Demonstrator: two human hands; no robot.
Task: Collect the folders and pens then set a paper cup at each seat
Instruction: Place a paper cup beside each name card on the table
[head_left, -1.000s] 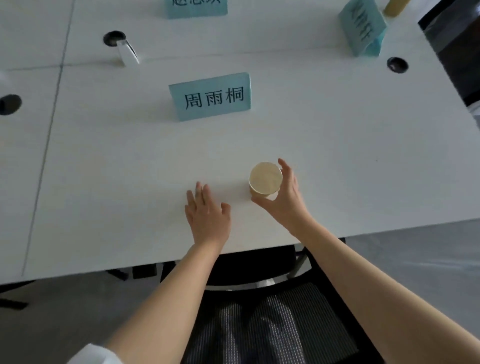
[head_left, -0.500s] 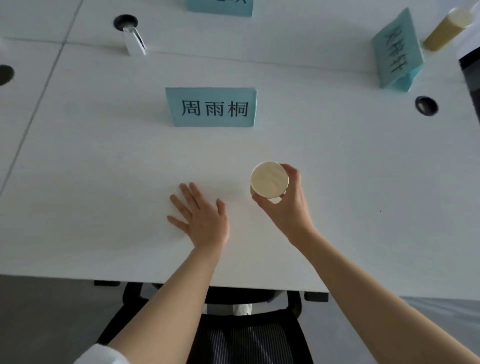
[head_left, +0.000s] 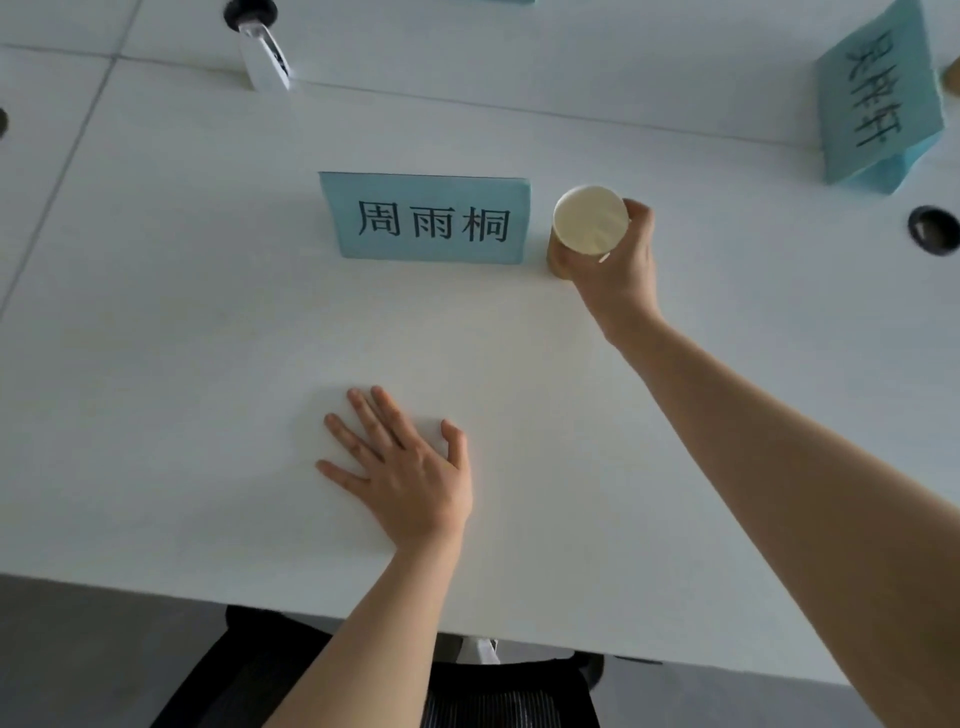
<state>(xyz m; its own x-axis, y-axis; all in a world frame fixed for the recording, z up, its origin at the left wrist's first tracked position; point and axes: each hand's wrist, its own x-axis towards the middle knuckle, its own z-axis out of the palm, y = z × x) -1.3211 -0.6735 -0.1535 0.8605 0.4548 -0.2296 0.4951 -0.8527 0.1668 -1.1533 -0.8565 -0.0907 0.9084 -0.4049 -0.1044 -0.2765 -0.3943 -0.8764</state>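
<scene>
A round, tan paper cup (head_left: 589, 221) stands just right of a blue folded-card nameplate (head_left: 426, 218) on the smooth white table (head_left: 156, 312) — the right hand (head_left: 618, 265), arm outstretched, wraps its side. The left hand (head_left: 405, 467) lies flat, fingers spread. A second earlier, the cup sat near the table's front edge.

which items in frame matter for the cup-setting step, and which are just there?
Job:
- paper cup, gripped by right hand, beside the name card
- name card marking this seat
- left hand, flat on the table

Lying about:
- second name card, far right
- cable holes
- white clip-like item, unclear what
</scene>
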